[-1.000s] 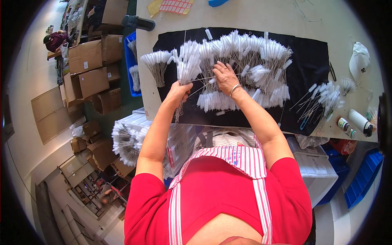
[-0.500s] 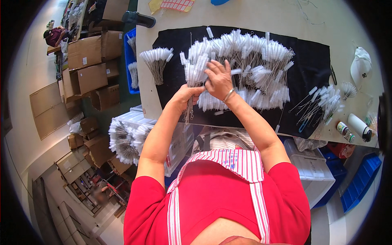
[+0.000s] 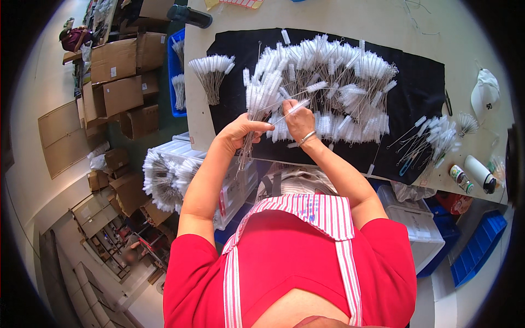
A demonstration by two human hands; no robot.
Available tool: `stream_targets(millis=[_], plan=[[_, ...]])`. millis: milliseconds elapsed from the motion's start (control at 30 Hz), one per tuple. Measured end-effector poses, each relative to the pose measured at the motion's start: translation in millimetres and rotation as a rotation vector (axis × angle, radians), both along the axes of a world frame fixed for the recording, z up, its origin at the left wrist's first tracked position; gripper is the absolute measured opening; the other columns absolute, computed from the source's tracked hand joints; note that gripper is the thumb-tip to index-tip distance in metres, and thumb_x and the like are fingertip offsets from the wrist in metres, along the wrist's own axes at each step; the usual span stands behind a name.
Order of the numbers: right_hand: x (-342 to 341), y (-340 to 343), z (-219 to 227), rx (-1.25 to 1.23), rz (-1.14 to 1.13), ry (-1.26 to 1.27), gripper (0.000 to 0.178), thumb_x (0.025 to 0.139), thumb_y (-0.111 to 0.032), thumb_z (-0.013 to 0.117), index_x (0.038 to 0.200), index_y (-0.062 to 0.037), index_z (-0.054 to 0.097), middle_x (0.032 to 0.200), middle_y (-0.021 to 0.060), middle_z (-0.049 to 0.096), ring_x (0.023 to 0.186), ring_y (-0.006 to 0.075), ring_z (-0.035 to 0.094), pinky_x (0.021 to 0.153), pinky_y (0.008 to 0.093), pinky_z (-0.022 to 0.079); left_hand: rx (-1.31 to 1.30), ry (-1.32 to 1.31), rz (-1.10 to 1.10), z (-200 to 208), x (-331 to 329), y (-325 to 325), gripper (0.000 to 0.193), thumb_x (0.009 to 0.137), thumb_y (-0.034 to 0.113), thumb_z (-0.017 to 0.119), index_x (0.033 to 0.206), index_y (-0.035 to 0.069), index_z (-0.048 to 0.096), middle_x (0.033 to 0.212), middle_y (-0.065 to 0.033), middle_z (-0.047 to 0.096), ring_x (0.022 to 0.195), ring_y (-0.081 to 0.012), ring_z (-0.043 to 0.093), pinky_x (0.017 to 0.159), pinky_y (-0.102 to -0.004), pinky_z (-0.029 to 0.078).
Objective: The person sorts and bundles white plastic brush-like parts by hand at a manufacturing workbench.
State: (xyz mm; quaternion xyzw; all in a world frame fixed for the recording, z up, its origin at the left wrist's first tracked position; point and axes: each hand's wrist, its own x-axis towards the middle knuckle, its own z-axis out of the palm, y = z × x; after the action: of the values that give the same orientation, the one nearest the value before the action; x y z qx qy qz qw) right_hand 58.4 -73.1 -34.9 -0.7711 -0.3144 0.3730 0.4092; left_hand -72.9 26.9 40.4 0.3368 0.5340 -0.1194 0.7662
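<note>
"Lower than half a second ago: the right hand [image 3: 301,122] has dropped toward the person, and a single brush [image 3: 298,105] now slants across it."

"Gripped?"

"Its fingers are curled in on that one brush, fingertips partly hidden. The left hand [image 3: 238,131] is clamped on the wires of a bundle [image 3: 263,97], white bristles pointing away from the person; the fingers behind it are hard to make out."

"And the count?"

"Two hands, close but apart. One fan-shaped bunch [image 3: 213,66] at the left, and one big pile [image 3: 334,61] on the black cloth [image 3: 414,82], too overlapped to count. Beyond it on the desk [image 3: 339,16]: one white cap [image 3: 484,93], one white bottle [image 3: 478,169], and a gridded sheet [image 3: 235,3], cut off at the top edge."
</note>
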Motion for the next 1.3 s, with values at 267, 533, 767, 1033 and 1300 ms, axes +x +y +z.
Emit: stream_targets(millis=[267, 533, 767, 1033, 1300], plan=[[-25.8, 4.6, 8.0, 0.273, -0.068, 0.205, 0.026, 0.080, -0.016, 0.050, 0.101, -0.0023, 0.053, 0.076, 0.0187, 0.063, 0.068, 0.0330, 0.061, 0.058, 0.0396, 0.048, 0.413, 0.075, -0.073, 12.1, -0.6, -33.2, 0.041, 0.068, 0.009, 0.069, 0.105, 0.003, 0.051, 0.079, -0.0013, 0.052, 0.054, -0.0083, 0.045, 0.046, -0.0203, 0.036], [13.1, 15.3, -0.3, 0.406, -0.451, 1.020, 0.019, 0.089, -0.016, 0.049, 0.084, -0.0041, 0.062, 0.068, 0.0024, 0.059, 0.054, 0.0088, 0.052, 0.048, 0.0218, 0.041, 0.963, 0.065, -0.286, -7.0, -43.2, -36.1, 0.051, 0.075, 0.013, 0.065, 0.121, 0.008, 0.042, 0.086, -0.0126, 0.060, 0.065, -0.0228, 0.059, 0.059, -0.0338, 0.046], [52.2, 18.8, 59.4, 0.736, -0.591, 0.967, 0.019, 0.090, -0.022, 0.052, 0.088, -0.0036, 0.057, 0.055, -0.0015, 0.044, 0.039, 0.0062, 0.035, 0.035, 0.0217, 0.025, 1.294, 0.234, -0.521, 2.7, -70.1, -31.4, 0.057, 0.073, 0.010, 0.063, 0.123, 0.014, 0.037, 0.087, -0.0217, 0.061, 0.084, -0.0420, 0.057, 0.069, -0.0464, 0.047], [43.0, 36.5, 98.7, 0.571, -0.724, 0.838, 0.017, 0.086, -0.015, 0.055, 0.073, -0.0046, 0.056, 0.047, -0.0055, 0.036, 0.035, 0.0053, 0.029, 0.032, 0.0206, 0.020, 1.293, -0.006, -0.393, -3.5, -116.2, -24.5, 0.051, 0.074, 0.012, 0.065, 0.120, 0.013, 0.042, 0.081, -0.0180, 0.061, 0.074, -0.0356, 0.060, 0.062, -0.0417, 0.047], [-16.0, 11.9, 74.4, 0.518, -0.385, 0.153, 0.023, 0.092, -0.023, 0.047, 0.088, -0.0067, 0.063, 0.077, 0.0052, 0.065, 0.051, 0.0096, 0.056, 0.045, 0.0215, 0.046, 0.047, -0.492, 0.170, 1.6, -145.0, -3.2, 0.021, 0.081, 0.014, 0.064, 0.092, 0.005, 0.050, 0.065, -0.0005, 0.047, 0.046, -0.0070, 0.039, 0.040, -0.0232, 0.032]])
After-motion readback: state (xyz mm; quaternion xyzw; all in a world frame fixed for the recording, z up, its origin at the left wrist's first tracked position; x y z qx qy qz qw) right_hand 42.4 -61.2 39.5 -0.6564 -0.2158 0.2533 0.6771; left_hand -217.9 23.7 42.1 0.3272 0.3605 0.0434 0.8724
